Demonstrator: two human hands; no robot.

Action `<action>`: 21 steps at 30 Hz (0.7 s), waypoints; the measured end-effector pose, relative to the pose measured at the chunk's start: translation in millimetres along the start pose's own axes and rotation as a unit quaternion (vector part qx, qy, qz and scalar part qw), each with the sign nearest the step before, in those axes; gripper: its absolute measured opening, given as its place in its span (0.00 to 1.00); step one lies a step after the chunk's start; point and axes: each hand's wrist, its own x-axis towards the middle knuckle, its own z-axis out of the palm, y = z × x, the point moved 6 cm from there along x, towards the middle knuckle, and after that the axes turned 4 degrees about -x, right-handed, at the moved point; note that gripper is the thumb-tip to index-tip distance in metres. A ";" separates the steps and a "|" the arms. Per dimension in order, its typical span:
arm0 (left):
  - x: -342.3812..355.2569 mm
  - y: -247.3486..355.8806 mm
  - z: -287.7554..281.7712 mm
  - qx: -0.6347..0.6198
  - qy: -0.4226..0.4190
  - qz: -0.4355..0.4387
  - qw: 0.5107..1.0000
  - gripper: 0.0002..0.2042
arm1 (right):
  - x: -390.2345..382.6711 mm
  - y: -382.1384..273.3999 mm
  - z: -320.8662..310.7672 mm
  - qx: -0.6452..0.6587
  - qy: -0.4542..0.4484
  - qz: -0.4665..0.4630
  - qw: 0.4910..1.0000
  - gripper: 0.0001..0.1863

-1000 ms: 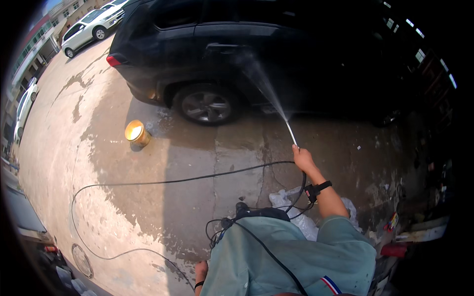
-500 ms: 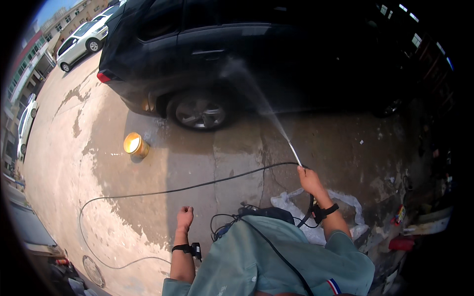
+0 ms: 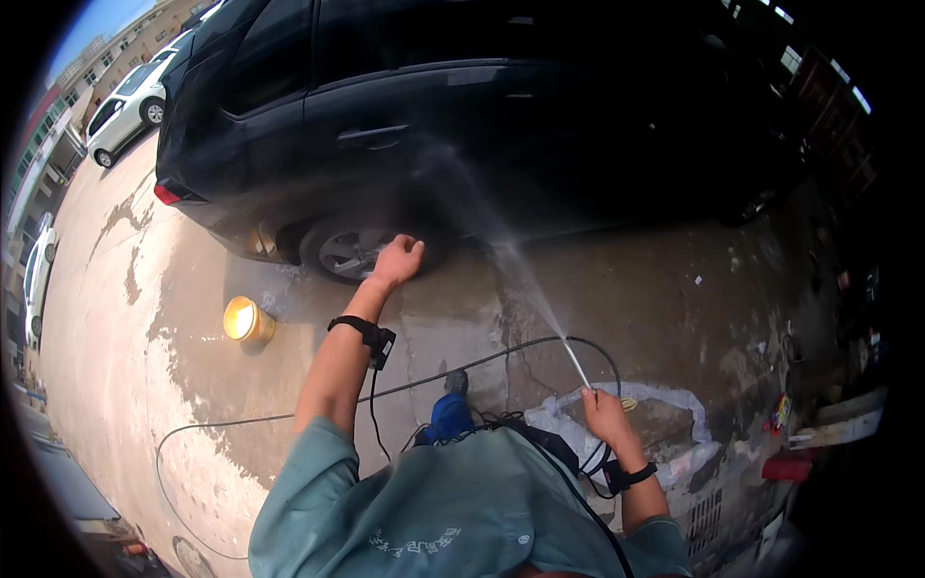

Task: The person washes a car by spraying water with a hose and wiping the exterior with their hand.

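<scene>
My right hand (image 3: 605, 418) is wrapped round the rear end of a pressure washer wand (image 3: 579, 365), whose thin metal tube points forward and left. A fan of water spray (image 3: 520, 275) leaves its tip and strikes the side of a black car (image 3: 260, 144), below the rear door handle (image 3: 372, 136). My left hand (image 3: 398, 260) is stretched out ahead, fingers curled in, with nothing seen in it. In the picture it overlaps the car's rear wheel (image 3: 339, 252); whether it touches the car I cannot tell. From my right hand a black hose (image 3: 491, 357) loops away left over the ground.
A yellow bucket (image 3: 248, 322) stands on the wet concrete near the rear wheel. Crumpled clear plastic sheeting (image 3: 689, 397) lies by my right arm, near a floor grate (image 3: 705, 520). White cars (image 3: 125, 111) are parked at the far left. A red object (image 3: 785, 468) lies at the right.
My left arm has reached forward and up toward the car. My right hand with the wand has drawn back a little, the spray still on the car's side. A foot has come into view.
</scene>
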 end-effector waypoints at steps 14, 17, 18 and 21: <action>200.3 27.6 67.3 0.038 -0.024 0.059 0.997 0.29 | -3.6 2.9 11.3 -0.006 -0.044 0.123 0.991 0.24; 212.4 39.4 75.8 0.057 -0.043 0.101 0.992 0.29 | -0.8 -6.0 3.0 0.000 -0.039 0.121 0.992 0.24; 215.0 45.0 79.3 0.077 -0.057 0.122 0.988 0.28 | 1.1 -11.9 -1.9 0.001 -0.045 0.137 0.990 0.24; 220.2 45.9 92.4 0.123 -0.083 0.150 0.977 0.27 | 1.1 -9.7 -7.0 -0.016 -0.041 0.152 0.987 0.24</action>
